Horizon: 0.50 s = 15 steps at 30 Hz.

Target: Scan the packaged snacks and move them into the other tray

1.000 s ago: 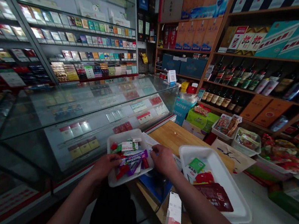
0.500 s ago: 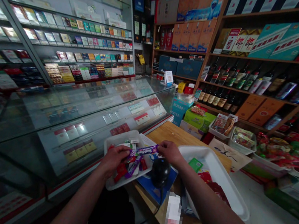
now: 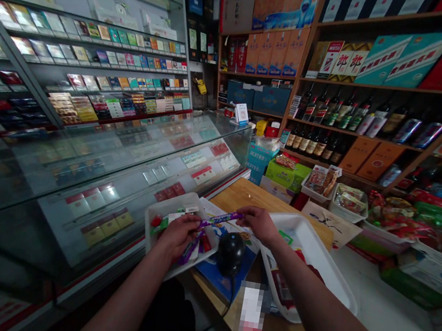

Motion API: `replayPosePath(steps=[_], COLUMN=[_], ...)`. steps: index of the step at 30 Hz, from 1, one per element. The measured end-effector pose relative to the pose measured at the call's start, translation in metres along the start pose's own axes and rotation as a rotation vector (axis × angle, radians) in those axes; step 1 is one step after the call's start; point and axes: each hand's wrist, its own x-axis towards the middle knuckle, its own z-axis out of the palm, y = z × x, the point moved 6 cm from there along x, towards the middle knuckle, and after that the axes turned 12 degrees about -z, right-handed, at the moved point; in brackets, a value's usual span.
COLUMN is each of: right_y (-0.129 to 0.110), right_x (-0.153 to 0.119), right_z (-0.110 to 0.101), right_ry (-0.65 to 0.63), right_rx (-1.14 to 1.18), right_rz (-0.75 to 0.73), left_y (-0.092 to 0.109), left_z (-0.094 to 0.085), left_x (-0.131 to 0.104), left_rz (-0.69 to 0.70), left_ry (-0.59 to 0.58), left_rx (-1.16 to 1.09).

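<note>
A long purple candy pack [image 3: 220,219] is stretched between my two hands. My left hand [image 3: 181,233] pinches its left end above a white basket [image 3: 147,232] that holds several small coloured packs, another purple one among them. The right end is between the fingers of my right hand [image 3: 257,222], near the rim of a larger white tray [image 3: 339,281]. Red packs and a green one lie in that tray. Just below the held pack stands a round black device [image 3: 231,250] with a cable, on a blue sheet [image 3: 237,274].
A glass display counter [image 3: 118,171] runs along the left, with cigarette packs inside. The wooden table [image 3: 258,194] is under the trays. Shelves [image 3: 303,77] of bottles and boxes rise behind. Bins of bagged goods [image 3: 394,217] stand at the right.
The purple pack has turned so its broad lettered face no longer shows as fully. Both hands still hold its ends. The whole view has shifted slightly.
</note>
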Motion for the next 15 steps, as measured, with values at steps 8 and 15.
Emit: replayPosePath(steps=[8, 15], right_y=[0.009, 0.021], right_x=[-0.003, 0.005], right_z=[-0.019, -0.032], right_ry=[0.092, 0.111], right_rx=[-0.148, -0.434], right_rz=[0.005, -0.022], left_y=[-0.01, -0.008], left_z=[0.017, 0.016], left_x=[0.005, 0.025], left_rz=[0.006, 0.193], left_ry=[-0.104, 0.027], left_rx=[-0.005, 0.279])
